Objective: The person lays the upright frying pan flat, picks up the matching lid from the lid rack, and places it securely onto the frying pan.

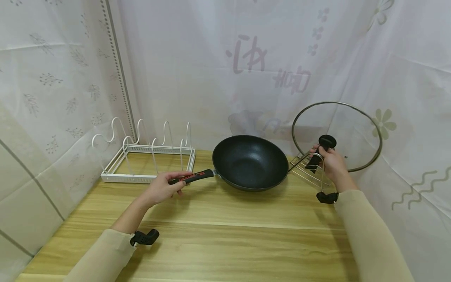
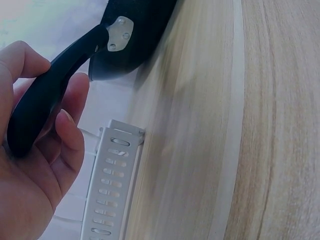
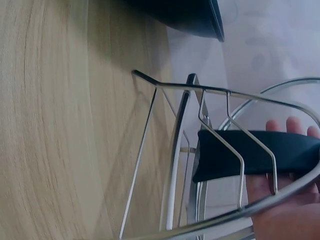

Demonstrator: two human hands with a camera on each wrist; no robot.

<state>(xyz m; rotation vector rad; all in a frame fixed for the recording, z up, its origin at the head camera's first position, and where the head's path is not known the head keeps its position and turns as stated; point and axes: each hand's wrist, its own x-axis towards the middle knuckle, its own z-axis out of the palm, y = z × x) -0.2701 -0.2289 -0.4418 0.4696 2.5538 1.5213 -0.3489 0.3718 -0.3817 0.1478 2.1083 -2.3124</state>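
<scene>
My left hand point(image 1: 163, 190) grips the black handle point(image 2: 52, 85) of a dark frying wok point(image 1: 250, 162), thumb on one side and fingers curled around the other. The wok sits over the table's back part, its open side tipped toward me. On the right, my right hand point(image 1: 331, 166) holds the black handle point(image 3: 255, 152) of a clear glass lid point(image 1: 381, 143) with a metal rim. That lid stands nearly upright by a metal wire rack point(image 3: 240, 94). In the right wrist view, the rack's wires cross in front of the handle and fingers.
A white rack point(image 1: 130, 179) with several curved wire dividers stands at the back left. The wooden table point(image 1: 225, 246) stretches toward me. Patterned cloth point(image 1: 197, 58) hangs behind, and a tiled surface point(image 1: 26, 196) lies at the left.
</scene>
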